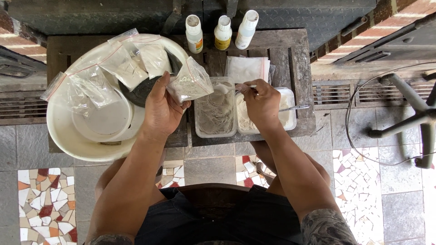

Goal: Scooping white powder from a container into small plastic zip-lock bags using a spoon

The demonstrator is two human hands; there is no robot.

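My left hand (160,111) holds a small clear zip bag (190,83) part filled with pale powder, tilted over the low wooden table (295,59). My right hand (261,103) grips a spoon (225,89) heaped with powder, its bowl close to the bag's mouth. Below the spoon sits a clear rectangular tub of greyish powder (215,113). Beside it, under my right hand, is a second tub with white powder (287,119) and a metal spoon (296,107) resting in it.
A large cream basin (75,136) at left holds several filled zip bags (119,63) and a dark bowl (141,93). Three white bottles (220,32) stand at the table's back edge. Empty bags (247,68) lie behind the tubs. A metal stool frame (408,113) stands at right.
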